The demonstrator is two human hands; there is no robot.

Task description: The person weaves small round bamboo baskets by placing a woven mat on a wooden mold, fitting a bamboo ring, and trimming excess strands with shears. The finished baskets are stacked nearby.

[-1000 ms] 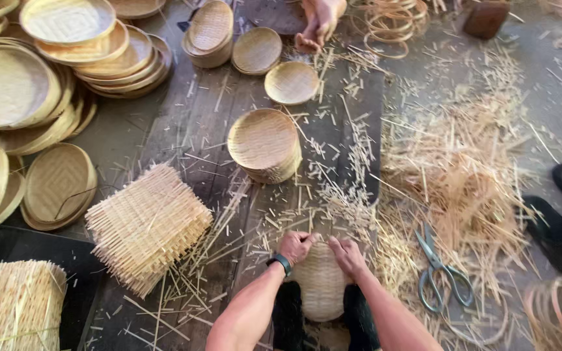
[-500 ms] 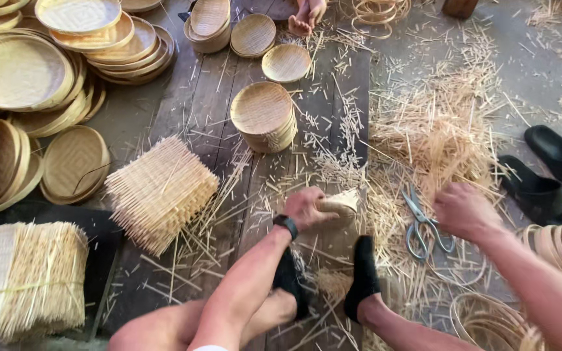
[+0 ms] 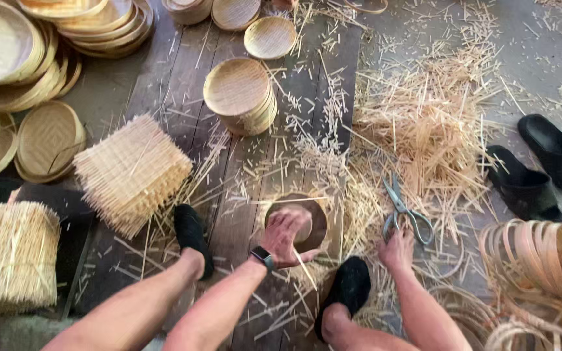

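**Hands at a round woven bamboo tray, with scissors alongside**

The left hand (image 3: 287, 235) presses, fingers spread and unclasped, into the small round woven bamboo tray (image 3: 313, 218) lying on the dark plank floor (image 3: 183, 84) between the person's two black-socked feet. The right hand (image 3: 397, 248), just right of the tray, rests on the loops of the steel scissors (image 3: 403, 211); whether its fingers have closed on them cannot be told. Trimmed straw-coloured bamboo offcuts (image 3: 430, 123) lie heaped right of and beyond the tray. Beyond the tray stands a stack of finished round woven trays (image 3: 239, 94); left of it, a pile of square untrimmed woven mats (image 3: 131, 172) and, further left, a tied bundle of pale bamboo strips (image 3: 11, 257). Coiled bamboo rim hoops (image 3: 541, 250) and a pair of black slippers (image 3: 541, 169) lie well right of the tray.

Progress, as judged: many trays are finished and stacked, while the mat pile and hoops suggest much weaving remains; the tray in hand looks shaped but not yet stacked.

Compared with half a second earlier, the left hand has gone from holding the tray raised on edge to pressing it flat, and the right hand has dropped from mid-air onto the scissors.
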